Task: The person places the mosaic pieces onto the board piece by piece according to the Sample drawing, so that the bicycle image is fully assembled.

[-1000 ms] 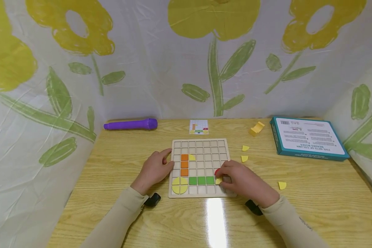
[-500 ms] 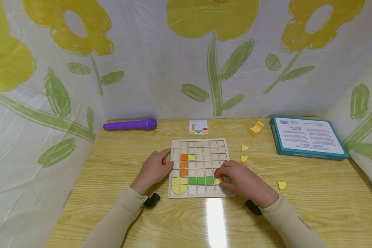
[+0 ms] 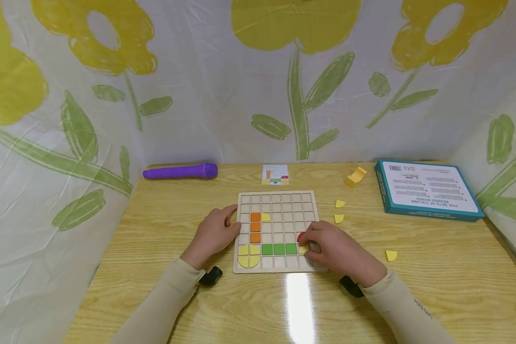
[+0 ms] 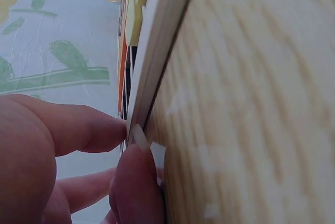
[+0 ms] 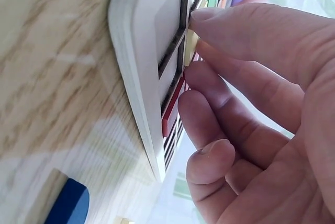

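Observation:
A wooden grid board [image 3: 280, 198] lies on the table. My left hand [image 3: 212, 237] touches its left rim with thumb and index finger; the left wrist view shows the thumb [image 4: 137, 174] right at the board's side. My right hand [image 3: 333, 246] pinches a yellow quarter-circle tile [image 5: 191, 46] between thumb and index finger, low over a cell right of the row of green square tiles [image 3: 279, 249]. Behind these fingers a red tile [image 3: 301, 236] is partly hidden. Orange square tiles [image 3: 255, 227] stand in a column, a yellow quarter-circle [image 3: 265, 217] beside the top one. Yellow quarters form a circle [image 3: 249, 256] at lower left.
Loose yellow quarter-circle tiles [image 3: 338, 219] lie right of the board, and a blue tile [image 5: 70, 203] shows in the right wrist view. Along the back are a purple microphone-shaped object [image 3: 180, 171], a pattern card [image 3: 275, 175], a yellow-orange piece [image 3: 355, 177] and a teal box [image 3: 430, 188].

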The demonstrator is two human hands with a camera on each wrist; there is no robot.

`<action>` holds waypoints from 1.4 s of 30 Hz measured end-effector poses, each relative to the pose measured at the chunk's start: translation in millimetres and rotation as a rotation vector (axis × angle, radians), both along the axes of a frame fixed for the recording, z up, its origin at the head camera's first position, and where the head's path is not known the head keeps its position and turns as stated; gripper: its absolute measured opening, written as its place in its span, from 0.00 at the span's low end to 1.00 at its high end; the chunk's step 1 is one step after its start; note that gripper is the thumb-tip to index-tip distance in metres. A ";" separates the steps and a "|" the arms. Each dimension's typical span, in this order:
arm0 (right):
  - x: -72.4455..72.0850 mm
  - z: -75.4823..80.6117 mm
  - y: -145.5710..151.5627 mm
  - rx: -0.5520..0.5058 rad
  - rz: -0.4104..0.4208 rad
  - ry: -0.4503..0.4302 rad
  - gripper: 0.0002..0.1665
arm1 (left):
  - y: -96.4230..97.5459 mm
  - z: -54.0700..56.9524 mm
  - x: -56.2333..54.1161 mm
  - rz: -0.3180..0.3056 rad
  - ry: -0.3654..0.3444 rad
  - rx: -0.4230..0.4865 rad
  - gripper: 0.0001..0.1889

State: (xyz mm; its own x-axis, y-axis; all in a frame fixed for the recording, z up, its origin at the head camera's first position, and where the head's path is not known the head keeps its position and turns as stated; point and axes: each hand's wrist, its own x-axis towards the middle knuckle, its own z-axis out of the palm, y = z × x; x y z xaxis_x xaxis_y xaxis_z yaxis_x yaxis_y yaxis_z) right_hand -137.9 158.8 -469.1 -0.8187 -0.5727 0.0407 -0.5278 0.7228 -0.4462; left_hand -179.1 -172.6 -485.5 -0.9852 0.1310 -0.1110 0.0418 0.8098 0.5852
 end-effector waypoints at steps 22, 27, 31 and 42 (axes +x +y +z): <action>-4.3 7.8 6.9 -0.011 -0.032 -0.003 0.07 | -1.4 -1.3 -1.2 -0.010 0.013 -0.007 0.34; -5.7 14.7 20.0 0.010 -0.096 -0.001 0.08 | -0.3 -1.5 -1.4 -0.010 0.007 -0.003 0.34; -3.1 18.2 37.8 0.009 -0.143 -0.023 0.10 | -0.8 -1.1 -1.4 -0.009 0.001 -0.004 0.34; 32.4 18.0 118.4 0.068 -0.340 -0.051 0.12 | -0.5 -4.2 -2.4 0.002 -0.001 -0.002 0.33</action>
